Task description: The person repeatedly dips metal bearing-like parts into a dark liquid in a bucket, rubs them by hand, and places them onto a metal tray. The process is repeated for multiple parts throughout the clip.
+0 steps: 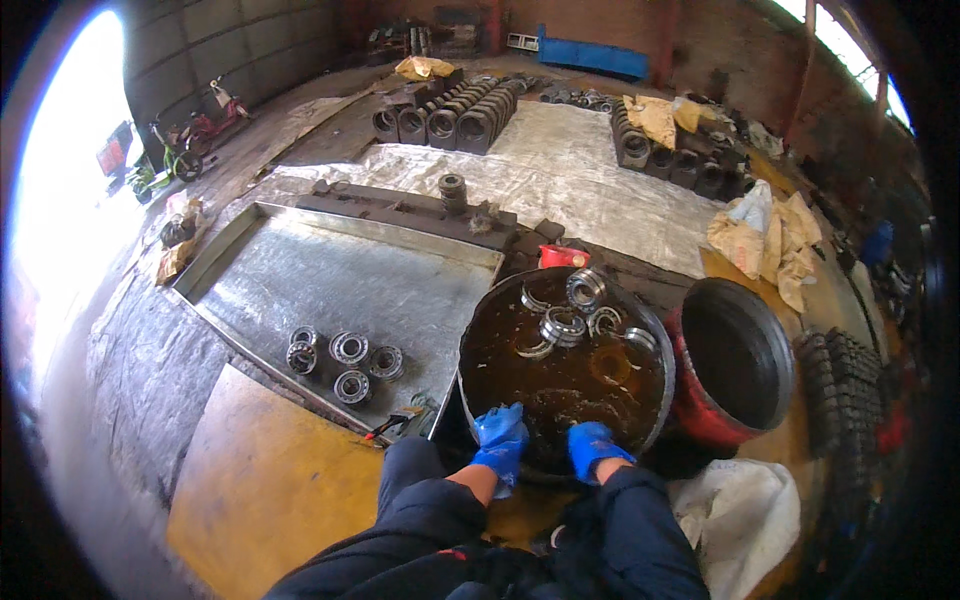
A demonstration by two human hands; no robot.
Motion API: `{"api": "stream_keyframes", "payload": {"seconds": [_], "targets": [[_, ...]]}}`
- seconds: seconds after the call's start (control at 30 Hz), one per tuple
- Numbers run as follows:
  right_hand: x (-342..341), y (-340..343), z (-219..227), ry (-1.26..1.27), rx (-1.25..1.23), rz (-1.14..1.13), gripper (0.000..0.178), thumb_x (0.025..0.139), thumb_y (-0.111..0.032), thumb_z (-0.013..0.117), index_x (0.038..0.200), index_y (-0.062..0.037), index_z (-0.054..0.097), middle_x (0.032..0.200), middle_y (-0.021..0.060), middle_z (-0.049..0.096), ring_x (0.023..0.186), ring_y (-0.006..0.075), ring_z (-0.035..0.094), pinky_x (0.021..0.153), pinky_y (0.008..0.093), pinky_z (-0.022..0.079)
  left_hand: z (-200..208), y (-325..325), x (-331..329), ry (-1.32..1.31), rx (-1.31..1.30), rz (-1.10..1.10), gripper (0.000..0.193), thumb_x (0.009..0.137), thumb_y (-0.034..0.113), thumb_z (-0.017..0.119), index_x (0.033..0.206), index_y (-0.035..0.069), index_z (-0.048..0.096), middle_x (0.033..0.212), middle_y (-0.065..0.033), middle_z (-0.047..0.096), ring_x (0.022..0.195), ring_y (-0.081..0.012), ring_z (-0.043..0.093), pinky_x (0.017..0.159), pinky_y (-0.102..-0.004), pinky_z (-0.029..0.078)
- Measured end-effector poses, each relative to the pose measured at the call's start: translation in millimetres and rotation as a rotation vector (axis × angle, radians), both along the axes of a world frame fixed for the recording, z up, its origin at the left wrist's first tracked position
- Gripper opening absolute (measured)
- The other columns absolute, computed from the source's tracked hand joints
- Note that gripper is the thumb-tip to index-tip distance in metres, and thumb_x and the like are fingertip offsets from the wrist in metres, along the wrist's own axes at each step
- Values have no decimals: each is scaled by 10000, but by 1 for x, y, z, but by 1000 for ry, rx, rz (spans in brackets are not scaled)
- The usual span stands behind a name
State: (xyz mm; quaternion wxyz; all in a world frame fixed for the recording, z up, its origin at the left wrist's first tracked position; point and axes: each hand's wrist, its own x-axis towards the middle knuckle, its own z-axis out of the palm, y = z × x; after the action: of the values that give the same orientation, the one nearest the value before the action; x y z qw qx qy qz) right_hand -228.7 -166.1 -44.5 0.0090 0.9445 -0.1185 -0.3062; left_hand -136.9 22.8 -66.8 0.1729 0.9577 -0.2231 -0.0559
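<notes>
Both of my hands wear blue gloves and are over the near rim of a round drum holding brown, oily-looking liquid. My left hand is closed at the near left rim; anything inside its fingers is hidden. To its right, my right hand is also closed above the liquid, its grip too small to make out. Beyond the hands, several metal bearing rings lie partly in the liquid. A bearing and another bearing sit among them towards the far side.
Left of the drum stands a shallow metal tray with several bearings and red-handled pliers. A red drum adjoins on the right, with white sacking nearer me. A red container is behind; rows of bearing housings stand farther off.
</notes>
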Motion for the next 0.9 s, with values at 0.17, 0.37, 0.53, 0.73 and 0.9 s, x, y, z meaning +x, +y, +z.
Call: {"api": "stream_keyframes", "payload": {"seconds": [0.17,0.37,0.53,0.73,0.9], "targets": [[-25,-69,-40,-136,266,-369,413,968,-267,532,1336,-122,652,1381,188,604,1235,395,607,1049,468,483,17,-48,-7,-29,-74,-54,277,852,260,611,1108,202,700,1104,-114,729,1066,-320,683,896,-494,501],[-4,-24,7,-29,47,-239,374,979,-270,533,1276,-104,687,1360,194,609,1224,403,609,1045,474,484,18,-31,-5,-1,-65,-53,265,849,248,609,1091,188,698,1075,-123,732,1050,-334,685,903,-502,496],[-9,-32,-3,-12,101,-258,342,945,-234,563,1210,-89,725,1268,217,660,1186,409,632,1023,476,501,15,-27,-3,4,-92,-57,253,850,231,600,1072,171,706,1055,-129,736,1039,-342,688,904,-496,500],[-3,-21,-24,-22,11,-204,412,961,-317,557,1307,-128,676,1345,187,633,1240,397,604,1067,490,464,18,-28,-8,-50,-81,-12,219,859,215,603,1035,152,718,1046,-130,739,1025,-340,695,842,-503,514],[11,-40,-57,-1,-91,-174,458,976,-358,544,1374,-147,629,1387,168,613,1262,394,591,1073,491,457,20,-44,-6,-68,-134,-42,284,856,204,590,1109,173,713,1038,-115,737,1015,-335,690,857,-502,499]]}}
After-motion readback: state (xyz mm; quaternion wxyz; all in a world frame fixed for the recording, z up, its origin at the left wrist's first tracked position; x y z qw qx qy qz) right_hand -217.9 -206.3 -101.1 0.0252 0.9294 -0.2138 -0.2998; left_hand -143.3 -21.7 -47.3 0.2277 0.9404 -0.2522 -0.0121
